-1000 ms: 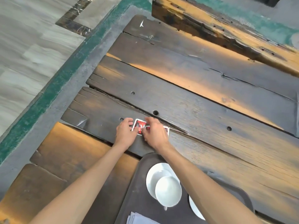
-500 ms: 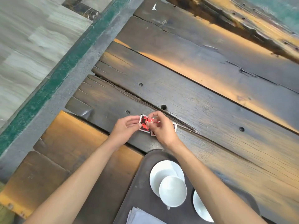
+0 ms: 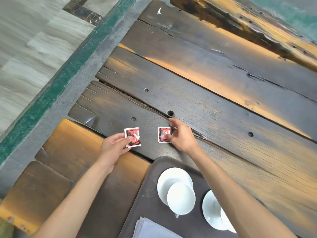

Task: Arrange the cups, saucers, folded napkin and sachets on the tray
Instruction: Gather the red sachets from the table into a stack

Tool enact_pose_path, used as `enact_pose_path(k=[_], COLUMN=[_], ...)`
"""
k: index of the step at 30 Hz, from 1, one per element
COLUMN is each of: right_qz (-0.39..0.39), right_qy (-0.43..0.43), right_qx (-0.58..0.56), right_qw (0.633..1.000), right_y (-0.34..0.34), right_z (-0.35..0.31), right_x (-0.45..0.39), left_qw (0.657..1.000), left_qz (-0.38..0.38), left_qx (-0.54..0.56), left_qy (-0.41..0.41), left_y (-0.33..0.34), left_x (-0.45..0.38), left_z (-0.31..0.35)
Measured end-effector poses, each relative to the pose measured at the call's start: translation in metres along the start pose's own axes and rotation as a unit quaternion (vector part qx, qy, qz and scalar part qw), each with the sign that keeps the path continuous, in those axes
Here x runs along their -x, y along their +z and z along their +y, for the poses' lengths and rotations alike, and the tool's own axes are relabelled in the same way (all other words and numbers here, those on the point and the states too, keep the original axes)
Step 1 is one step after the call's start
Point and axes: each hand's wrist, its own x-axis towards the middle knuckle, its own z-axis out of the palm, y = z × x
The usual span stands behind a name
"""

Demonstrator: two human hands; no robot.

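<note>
My left hand [image 3: 113,146] pinches a red, black and white sachet [image 3: 133,136] by its lower left edge, just above the dark plank. My right hand [image 3: 181,136] has its fingertips on a second matching sachet [image 3: 162,137] lying on the plank, partly covered by the fingers. Below them a dark tray [image 3: 151,189] carries a white cup [image 3: 181,198] on a white saucer [image 3: 171,177]. A second cup and saucer [image 3: 211,209] sit beside it, partly hidden by my right forearm. A folded napkin [image 3: 151,229] lies at the tray's near edge.
The weathered wooden table [image 3: 223,93] has gaps and bolt holes [image 3: 170,113] between its planks. A wooden bench seat [image 3: 68,152] runs along its near left side. Grey stone floor with a green strip [image 3: 56,79] lies to the left.
My hands have drawn apart. The left hand has carried one sachet leftward, away from the other, which stays under my right fingers.
</note>
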Motion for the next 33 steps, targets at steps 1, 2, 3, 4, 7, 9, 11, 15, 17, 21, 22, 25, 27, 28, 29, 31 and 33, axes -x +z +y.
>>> enact_pose_path(k=[1,2,3,4,7,9,11,15,17,21,22,25,27,28,29,31,33], right_qz=[-0.023,-0.037,-0.044,-0.047,-0.053,-0.043,-0.026,-0.011,-0.001,0.035,0.029,-0.003,0.002,0.011,0.019,0.025,0.024], right_qy=[-0.016,-0.029,-0.037,-0.039,-0.019,-0.016,-0.043,-0.056,-0.046,-0.023,-0.017,0.002,0.003,0.004,0.006,0.011,0.016], right_qx=[0.036,0.059,0.074,0.087,0.119,0.135,0.142,0.030,-0.014,-0.204,-0.274,-0.413,-0.412,-0.395,-0.382,-0.381,-0.385], right_qw=[0.999,0.997,0.996,0.994,0.991,0.990,0.989,0.998,0.999,0.978,0.961,0.911,0.911,0.918,0.924,0.924,0.922], right_y=[0.001,0.002,0.005,0.007,0.010,0.011,0.013,0.017,0.019,0.022,0.024,0.037,0.047,0.050,0.054,0.060,0.065], right_z=[0.002,0.003,0.003,0.003,0.001,-0.002,-0.005,-0.003,-0.003,-0.007,-0.009,-0.016,-0.020,-0.021,-0.022,-0.024,-0.025], right_x=[0.000,0.001,0.002,0.002,-0.003,-0.005,-0.002,0.008,0.013,0.029,0.034,0.043,0.046,0.047,0.048,0.050,0.052], left_qw=[1.000,1.000,1.000,1.000,1.000,1.000,1.000,1.000,1.000,1.000,1.000,0.998,0.997,0.996,0.994,0.993,0.995], left_qz=[0.001,0.002,0.003,0.002,-0.004,-0.001,0.001,0.000,-0.001,-0.017,-0.024,-0.051,-0.066,-0.074,-0.084,-0.094,-0.093], left_qx=[0.000,-0.001,-0.003,-0.005,-0.006,-0.011,-0.011,-0.009,-0.009,-0.011,-0.010,0.007,0.032,0.048,0.062,0.064,0.042], left_qy=[-0.003,-0.007,-0.011,-0.014,-0.014,-0.008,-0.001,0.008,0.010,0.014,0.016,0.022,0.019,0.016,0.013,0.012,0.012], left_y=[-0.001,0.000,0.001,0.003,0.011,0.015,0.019,0.022,0.023,0.024,0.025,0.029,0.031,0.031,0.030,0.027,0.024], left_x=[0.000,0.000,0.000,0.000,0.000,-0.001,-0.002,-0.003,-0.002,0.005,0.007,0.014,0.017,0.020,0.022,0.024,0.025], left_z=[-0.002,-0.005,-0.007,-0.008,-0.011,-0.012,-0.012,-0.011,-0.012,-0.015,-0.016,-0.019,-0.021,-0.022,-0.024,-0.028,-0.032])
